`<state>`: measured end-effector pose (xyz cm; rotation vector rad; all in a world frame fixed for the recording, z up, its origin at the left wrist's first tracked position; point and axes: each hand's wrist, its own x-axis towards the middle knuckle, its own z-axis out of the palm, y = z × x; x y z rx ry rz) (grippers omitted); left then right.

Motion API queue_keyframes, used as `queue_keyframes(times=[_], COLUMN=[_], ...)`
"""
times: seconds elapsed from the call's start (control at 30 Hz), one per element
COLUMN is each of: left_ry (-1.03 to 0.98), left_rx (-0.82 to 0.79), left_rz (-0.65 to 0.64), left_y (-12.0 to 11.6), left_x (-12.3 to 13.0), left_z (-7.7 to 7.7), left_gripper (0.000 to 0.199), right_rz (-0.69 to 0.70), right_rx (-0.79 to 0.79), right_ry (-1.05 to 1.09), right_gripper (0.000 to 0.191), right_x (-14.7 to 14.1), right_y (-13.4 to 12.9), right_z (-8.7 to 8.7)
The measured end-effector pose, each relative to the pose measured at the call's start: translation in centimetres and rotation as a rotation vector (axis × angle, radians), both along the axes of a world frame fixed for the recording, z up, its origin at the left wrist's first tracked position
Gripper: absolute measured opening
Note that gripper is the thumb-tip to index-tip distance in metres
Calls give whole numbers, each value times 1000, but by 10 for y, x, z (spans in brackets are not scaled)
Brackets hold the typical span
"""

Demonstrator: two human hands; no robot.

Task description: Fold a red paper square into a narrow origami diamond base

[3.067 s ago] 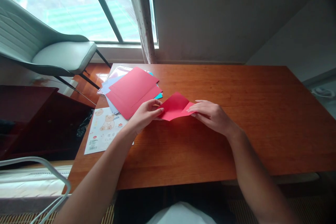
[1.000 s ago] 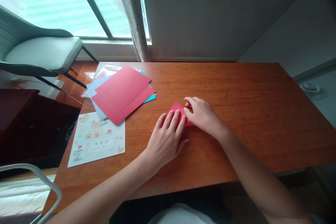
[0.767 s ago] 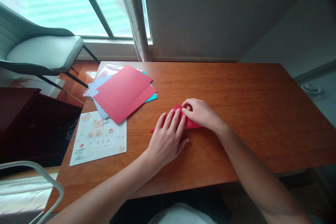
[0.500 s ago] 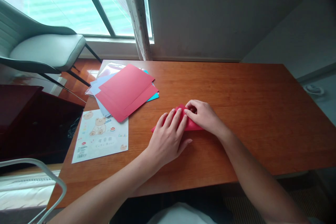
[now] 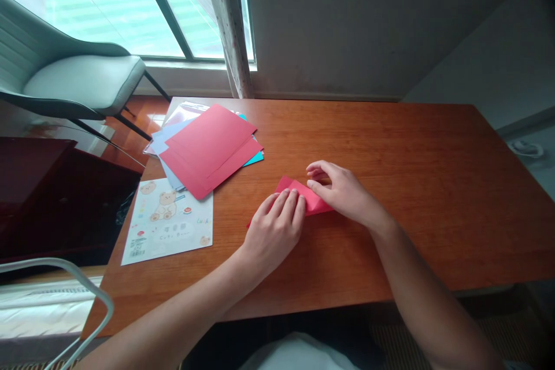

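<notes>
A folded piece of red paper (image 5: 315, 201) lies on the wooden table in front of me. My left hand (image 5: 277, 222) covers its left part, fingers close together and curled over the paper; the thumb is hidden. At the paper's upper right is my right hand (image 5: 342, 189), its thumb and fingers apart with nothing between them. The heel of this hand is close to the paper's right end; whether it touches is unclear. One pointed corner of the paper rises above my left fingers.
Left on the wooden table (image 5: 411, 185) is a pile of red sheets (image 5: 210, 147) over bluish sheets and a plastic sleeve. A white bear-printed sheet (image 5: 173, 237) lies nearer. Beyond the table's left edge stand a grey chair (image 5: 82, 84) and a white curved tube (image 5: 97, 289).
My right hand has let go of the paper's top and opened slightly above it. My left fingers have drawn together and curled, and more of the red paper shows.
</notes>
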<state>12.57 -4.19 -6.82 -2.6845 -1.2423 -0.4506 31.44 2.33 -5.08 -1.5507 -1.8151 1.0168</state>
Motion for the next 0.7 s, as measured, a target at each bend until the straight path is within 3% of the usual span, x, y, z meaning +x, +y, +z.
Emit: queue_keyframes(times=[0.13, 0.3, 0.43, 0.57, 0.7], left_ry=[-8, -62, -125, -205, -277], left_rx=[-20, 87, 142, 141, 57], left_rz=[7, -57, -81, -114, -152], left_y=[-2, -2, -1, -1, 0], left_x=[2, 1, -2, -7, -9], left_z=[-1, 1, 7, 9, 9], left_gripper=[31, 28, 28, 37, 48], right_rz=[-2, -1, 86, 204, 249], right_rx=[-47, -89, -129, -283, -544], right_ry=[-73, -155, -189, -6, 361], right_gripper=[15, 12, 18, 43, 48], right_x=[-3, -1, 9, 19, 23], right_y=[3, 7, 9, 10, 9], right_z=[4, 9, 14, 15, 16])
